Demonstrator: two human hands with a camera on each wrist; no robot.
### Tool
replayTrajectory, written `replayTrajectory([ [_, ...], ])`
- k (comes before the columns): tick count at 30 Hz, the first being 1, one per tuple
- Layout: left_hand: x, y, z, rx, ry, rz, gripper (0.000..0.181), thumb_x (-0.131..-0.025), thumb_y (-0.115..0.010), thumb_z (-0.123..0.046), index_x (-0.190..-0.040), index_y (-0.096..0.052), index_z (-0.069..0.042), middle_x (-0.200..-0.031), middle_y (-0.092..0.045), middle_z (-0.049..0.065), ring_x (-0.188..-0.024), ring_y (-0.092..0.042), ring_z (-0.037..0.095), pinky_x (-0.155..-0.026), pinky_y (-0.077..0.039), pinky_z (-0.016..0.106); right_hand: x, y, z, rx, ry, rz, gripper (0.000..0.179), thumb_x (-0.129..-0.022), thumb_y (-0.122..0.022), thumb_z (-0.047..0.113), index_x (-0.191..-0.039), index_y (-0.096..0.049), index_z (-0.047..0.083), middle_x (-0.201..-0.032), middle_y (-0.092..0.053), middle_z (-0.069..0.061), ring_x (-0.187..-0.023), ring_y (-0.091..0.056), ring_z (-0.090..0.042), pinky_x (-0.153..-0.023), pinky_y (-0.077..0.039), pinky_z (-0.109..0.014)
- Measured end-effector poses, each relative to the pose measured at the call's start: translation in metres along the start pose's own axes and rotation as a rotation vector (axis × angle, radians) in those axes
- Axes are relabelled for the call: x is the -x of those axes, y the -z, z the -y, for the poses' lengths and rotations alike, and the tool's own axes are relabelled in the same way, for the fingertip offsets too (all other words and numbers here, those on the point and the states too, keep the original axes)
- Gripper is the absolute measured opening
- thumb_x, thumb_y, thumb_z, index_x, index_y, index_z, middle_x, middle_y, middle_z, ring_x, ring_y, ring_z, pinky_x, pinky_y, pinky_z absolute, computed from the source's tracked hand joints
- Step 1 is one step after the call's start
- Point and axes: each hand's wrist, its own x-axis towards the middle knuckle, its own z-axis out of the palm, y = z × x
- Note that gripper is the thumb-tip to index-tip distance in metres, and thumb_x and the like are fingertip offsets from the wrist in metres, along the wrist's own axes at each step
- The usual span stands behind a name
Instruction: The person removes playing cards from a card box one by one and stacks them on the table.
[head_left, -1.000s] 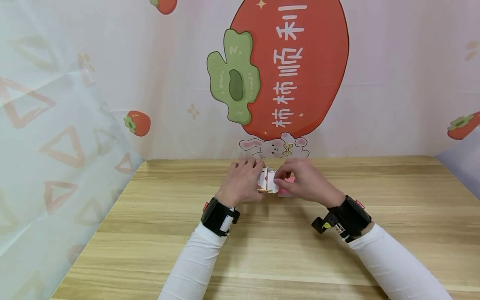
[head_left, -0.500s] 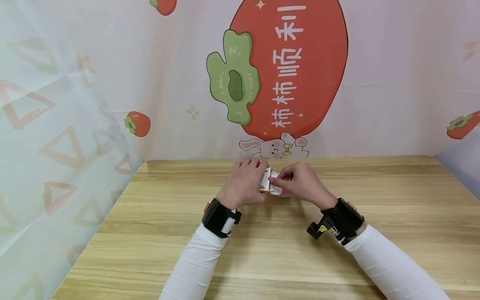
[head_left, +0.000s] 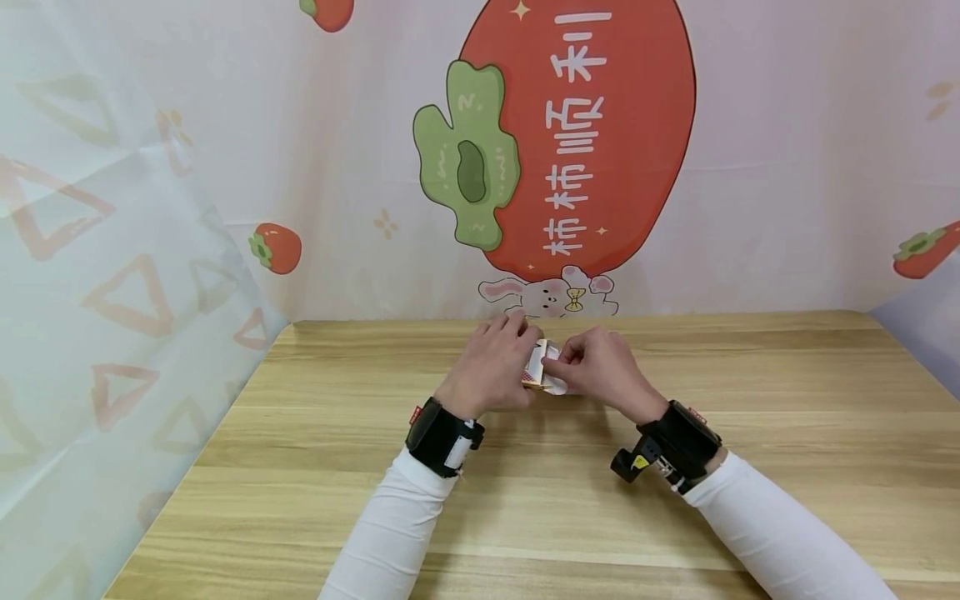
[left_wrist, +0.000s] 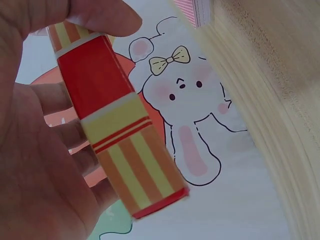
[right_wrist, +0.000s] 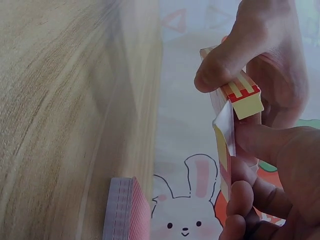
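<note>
My left hand (head_left: 491, 365) grips a small playing-card box (left_wrist: 112, 117), striped yellow and orange with a red band. In the left wrist view the thumb lies across one end of it and the fingers are behind. At the box's other end, the white-lined flap (right_wrist: 227, 132) stands out, as the right wrist view shows. My right hand (head_left: 603, 367) pinches this flap, its thumb by the box's opening and its fingers on the outer side. A deck of red-backed cards (right_wrist: 125, 212) rests on the table near both hands; in the head view the right hand mostly covers it.
The wooden table (head_left: 562, 500) spreads in front of both forearms. Close behind the hands, its far edge meets a hanging cloth (head_left: 787, 167) printed with persimmons and a rabbit.
My right hand has moved left to the box's end and now pinches the flap. The left hand with the box has shifted slightly right. Less of the red-backed deck shows.
</note>
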Motion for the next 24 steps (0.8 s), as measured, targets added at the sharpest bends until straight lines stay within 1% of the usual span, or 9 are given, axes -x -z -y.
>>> replayTrajectory([
  [4,-0.0001,-0.0001,0.0003,0.0,-0.006,-0.01,0.063,-0.061,-0.073,-0.042,-0.114,-0.051,-0.016,-0.107,-0.041,-0.001,-0.1,-0.04,0.018,-0.087,-0.037,0.035,0.0001,0.0,0.0004,0.005,0.005,0.002,0.027,-0.076,-0.07,0.039,-0.059,-0.061,0.02,-0.055,-0.053,0.009,-0.055,-0.048,-0.014,-0.05,-0.035,-0.031],
  [11,0.0002,0.0005,0.0011,-0.001,-0.022,-0.035,0.062,-0.061,-0.074,-0.044,-0.111,-0.051,-0.017,-0.104,-0.043,-0.003,-0.098,-0.042,0.016,-0.09,-0.036,0.037,0.0013,-0.0016,0.0024,0.019,-0.024,-0.002,0.028,-0.076,-0.07,0.041,-0.059,-0.06,0.02,-0.056,-0.054,0.009,-0.055,-0.048,-0.013,-0.051,-0.035,-0.031],
  [14,0.0003,0.0006,0.001,0.004,-0.028,-0.039,0.061,-0.06,-0.075,-0.042,-0.11,-0.051,-0.016,-0.102,-0.042,-0.003,-0.096,-0.041,0.016,-0.086,-0.038,0.034,0.0017,-0.0025,0.0029,0.019,-0.021,-0.012,0.029,-0.076,-0.07,0.041,-0.059,-0.06,0.02,-0.055,-0.053,0.009,-0.055,-0.047,-0.013,-0.051,-0.035,-0.031],
  [18,0.0003,0.0017,0.0014,0.038,-0.029,-0.023,0.063,-0.059,-0.077,-0.039,-0.111,-0.051,-0.014,-0.103,-0.042,-0.001,-0.095,-0.04,0.016,-0.08,-0.04,0.03,0.0021,-0.0025,0.0031,0.017,-0.026,-0.009,0.028,-0.075,-0.07,0.041,-0.059,-0.06,0.02,-0.055,-0.053,0.009,-0.054,-0.047,-0.013,-0.05,-0.034,-0.031],
  [20,0.0004,0.0029,0.0024,0.06,-0.026,-0.013,0.064,-0.059,-0.079,-0.038,-0.112,-0.051,-0.014,-0.106,-0.043,-0.001,-0.097,-0.041,0.017,-0.08,-0.04,0.031,0.0022,-0.0023,0.0029,0.005,-0.038,0.002,0.027,-0.075,-0.07,0.041,-0.061,-0.061,0.02,-0.056,-0.054,0.008,-0.054,-0.048,-0.014,-0.05,-0.035,-0.031],
  [24,0.002,0.0068,0.0055,0.109,-0.013,0.016,0.067,-0.06,-0.08,-0.036,-0.117,-0.053,-0.016,-0.112,-0.046,0.0,-0.104,-0.041,0.018,-0.087,-0.038,0.034,0.0025,-0.0011,0.0027,-0.049,-0.08,0.041,0.027,-0.075,-0.07,0.043,-0.065,-0.063,0.019,-0.06,-0.056,0.005,-0.056,-0.049,-0.016,-0.049,-0.035,-0.031],
])
